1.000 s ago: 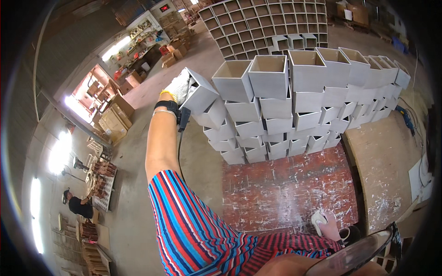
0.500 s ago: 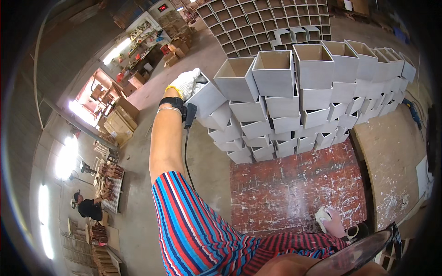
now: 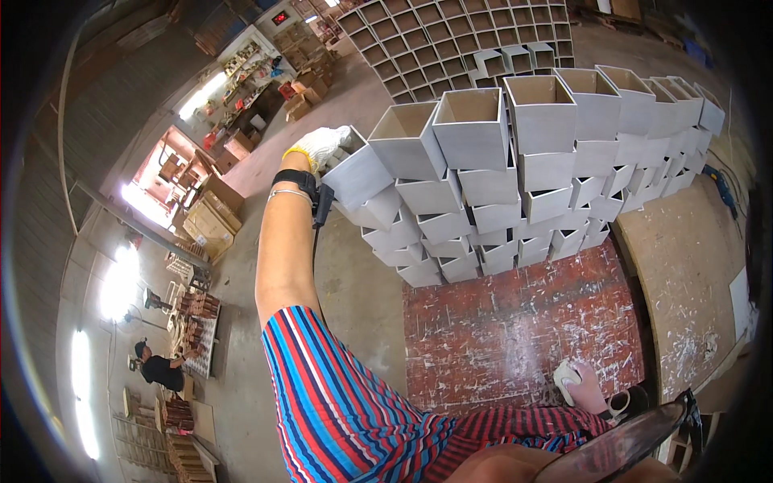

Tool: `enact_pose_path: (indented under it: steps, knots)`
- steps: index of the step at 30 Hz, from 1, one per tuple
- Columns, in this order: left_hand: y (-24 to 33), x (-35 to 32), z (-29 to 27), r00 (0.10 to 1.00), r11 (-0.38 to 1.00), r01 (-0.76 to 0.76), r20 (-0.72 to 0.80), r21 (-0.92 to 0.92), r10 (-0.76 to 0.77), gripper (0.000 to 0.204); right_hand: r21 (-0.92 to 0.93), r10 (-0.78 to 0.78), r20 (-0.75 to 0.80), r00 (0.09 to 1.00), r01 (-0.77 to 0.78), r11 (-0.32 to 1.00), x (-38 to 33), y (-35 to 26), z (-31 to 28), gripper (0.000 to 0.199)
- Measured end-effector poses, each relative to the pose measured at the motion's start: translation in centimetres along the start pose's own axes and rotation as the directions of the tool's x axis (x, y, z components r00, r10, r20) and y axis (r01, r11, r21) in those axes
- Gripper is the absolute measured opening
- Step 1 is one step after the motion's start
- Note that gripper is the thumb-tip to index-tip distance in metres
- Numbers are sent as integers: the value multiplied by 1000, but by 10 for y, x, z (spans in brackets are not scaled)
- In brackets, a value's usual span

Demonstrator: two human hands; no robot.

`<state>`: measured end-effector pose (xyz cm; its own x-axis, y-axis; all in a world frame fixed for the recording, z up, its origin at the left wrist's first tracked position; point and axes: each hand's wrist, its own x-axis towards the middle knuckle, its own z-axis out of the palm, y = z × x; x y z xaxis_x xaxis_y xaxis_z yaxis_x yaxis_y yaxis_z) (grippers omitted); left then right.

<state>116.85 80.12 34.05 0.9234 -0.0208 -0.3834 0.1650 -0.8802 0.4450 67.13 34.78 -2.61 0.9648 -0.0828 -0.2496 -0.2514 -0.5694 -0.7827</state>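
My left hand [image 3: 322, 149], in a white knitted glove with a yellow cuff, reaches to the left end of a stack of open-topped grey boxes. Its fingers curl over the rim and into the opening of the end box [image 3: 360, 179], which leans outward on the top row. Beside that box stand further top-row boxes, among them a tilted one [image 3: 407, 145] and an upright one [image 3: 471, 133]. My right hand [image 3: 581, 388] is low at the right over the red board, with something whitish at its end; its fingers cannot be made out.
A scuffed red board [image 3: 515, 330] lies before the stack. To its right is a brown worktop [image 3: 684, 274] with a blue power tool [image 3: 722, 193]. Behind stands a large grid of similar boxes [image 3: 435, 40]. Far left, a person [image 3: 161, 369] works at a bench; cartons [image 3: 211, 221] stand nearby.
My view has shifted slightly, and my left forearm sits a little further left. The left glove remains at the end box, its fingers showing more plainly inside the opening.
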Motion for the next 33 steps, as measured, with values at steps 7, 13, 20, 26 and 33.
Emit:
enact_pose_path:
  steps: [7, 13, 20, 26, 33]
  knots:
    - [-2, -13, 1, 946, 776, -310, 98, 549, 308, 48, -31, -29, 25, 999, 30, 999, -6, 5, -1, 40]
    - [9, -13, 6, 941, 853, -337, 104, 397, 323, 42, -29, -27, -13, 1000, 26, 999, -11, 9, -3, 41]
    - [-32, -16, -19, 942, 881, -324, 27, 344, 336, 42, -42, -43, 53, 998, 45, 998, -3, -5, -4, 42]
    - [-5, -3, -5, 935, 898, -353, 64, 264, 348, 39, -43, -13, 44, 999, 14, 999, -4, -1, -2, 43]
    - [-17, -10, -13, 937, 917, -323, -55, 235, 344, 42, -44, 10, -34, 999, -11, 999, -11, -3, -5, 40]
